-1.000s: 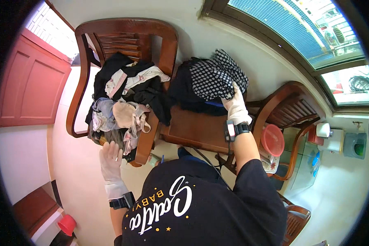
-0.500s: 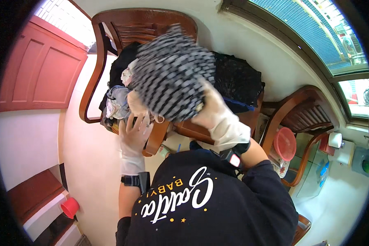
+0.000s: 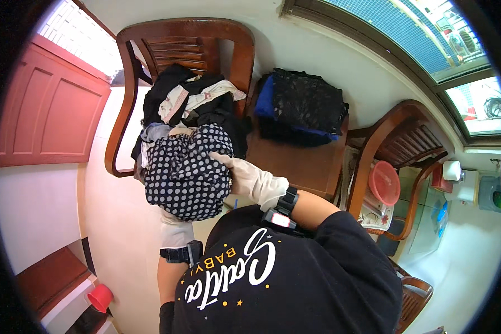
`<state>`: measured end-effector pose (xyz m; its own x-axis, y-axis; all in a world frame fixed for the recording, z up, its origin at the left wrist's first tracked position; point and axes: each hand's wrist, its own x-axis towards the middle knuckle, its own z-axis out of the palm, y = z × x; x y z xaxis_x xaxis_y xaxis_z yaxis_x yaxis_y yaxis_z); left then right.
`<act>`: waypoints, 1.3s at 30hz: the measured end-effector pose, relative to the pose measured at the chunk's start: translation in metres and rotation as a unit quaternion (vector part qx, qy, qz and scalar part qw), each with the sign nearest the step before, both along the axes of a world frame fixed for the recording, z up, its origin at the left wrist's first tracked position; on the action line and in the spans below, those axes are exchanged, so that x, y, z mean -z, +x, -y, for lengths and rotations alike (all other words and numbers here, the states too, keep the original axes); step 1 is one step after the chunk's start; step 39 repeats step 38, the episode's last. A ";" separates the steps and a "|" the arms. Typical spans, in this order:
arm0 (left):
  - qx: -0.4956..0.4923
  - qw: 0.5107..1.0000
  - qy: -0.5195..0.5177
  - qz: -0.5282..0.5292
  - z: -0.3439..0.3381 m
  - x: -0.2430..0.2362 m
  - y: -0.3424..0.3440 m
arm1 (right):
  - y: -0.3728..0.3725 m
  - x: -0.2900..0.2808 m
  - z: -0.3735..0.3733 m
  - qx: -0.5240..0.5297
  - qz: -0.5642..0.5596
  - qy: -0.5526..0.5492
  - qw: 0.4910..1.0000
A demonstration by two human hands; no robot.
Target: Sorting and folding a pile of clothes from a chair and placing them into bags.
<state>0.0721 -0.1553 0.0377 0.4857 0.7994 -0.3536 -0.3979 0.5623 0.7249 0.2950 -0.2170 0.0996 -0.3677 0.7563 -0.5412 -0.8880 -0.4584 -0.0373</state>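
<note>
A black garment with pale polka dots (image 3: 186,175) hangs bunched in front of me, over the near side of a clothes heap. Gripping its right edge is my right hand (image 3: 256,182), in a whitish glove, with the thumb on top of the fabric. My left hand (image 3: 176,231), also gloved, is under the garment's lower edge; cloth hides its fingers. Behind it, dark and white clothes (image 3: 175,103) lie heaped on a wooden armchair (image 3: 197,26). To their right, a folded stack of black lacy and blue cloth (image 3: 309,106) rests on a brown wooden surface (image 3: 286,167).
Another wooden chair (image 3: 409,108) stands at the right, near a pink basin (image 3: 384,183). A window (image 3: 412,50) is at the upper right. On the left are a red door (image 3: 55,106) and a small red bucket (image 3: 100,298) low down.
The polka-dot garment, blurred and raised before, has come down and left with my right hand. My left hand, earlier spread in view, is now partly behind it. The folded stack shows more fully.
</note>
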 end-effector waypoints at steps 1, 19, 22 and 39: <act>0.008 1.000 0.003 -0.003 -0.002 -0.001 0.003 | 0.000 0.001 0.003 0.003 0.001 0.001 1.000; 0.026 0.994 -0.101 0.037 0.004 -0.040 0.004 | 0.244 0.086 0.046 0.456 0.353 -0.098 0.811; -0.036 0.990 -0.134 0.015 0.010 -0.033 -0.019 | 0.251 0.113 0.066 0.390 0.449 -0.198 0.779; -0.192 0.975 -0.099 -0.056 0.072 -0.033 -0.111 | 0.266 0.012 0.064 -0.092 0.790 -0.111 0.595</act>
